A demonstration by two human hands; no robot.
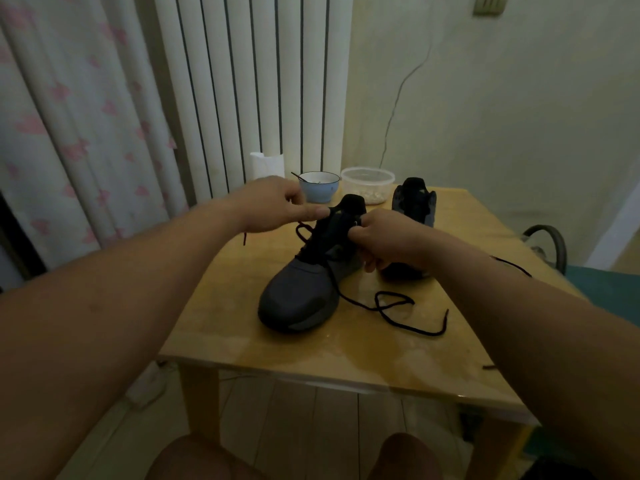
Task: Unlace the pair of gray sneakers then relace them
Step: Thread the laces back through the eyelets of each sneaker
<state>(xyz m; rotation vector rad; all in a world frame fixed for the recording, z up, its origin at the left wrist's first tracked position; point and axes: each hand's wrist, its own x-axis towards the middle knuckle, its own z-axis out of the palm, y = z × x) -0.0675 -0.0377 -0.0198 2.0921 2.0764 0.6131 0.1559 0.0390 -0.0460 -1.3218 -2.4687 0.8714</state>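
A gray sneaker (298, 296) with a black tongue stands on the wooden table (242, 327), toe toward me. My left hand (277, 206) pinches the black lace at the sneaker's upper left side. My right hand (384, 237) grips the sneaker's right collar near the top eyelets. A long stretch of black lace (394, 306) trails loose across the table to the right of the toe. The second gray sneaker (414, 199) stands behind my right hand, partly hidden by it.
A blue bowl (318, 187) with a spoon and a clear plastic tub (367, 185) stand at the table's far edge. A white radiator (249, 81) and a curtain (69, 133) rise behind. A chair (547, 244) is at the right. My knees show below.
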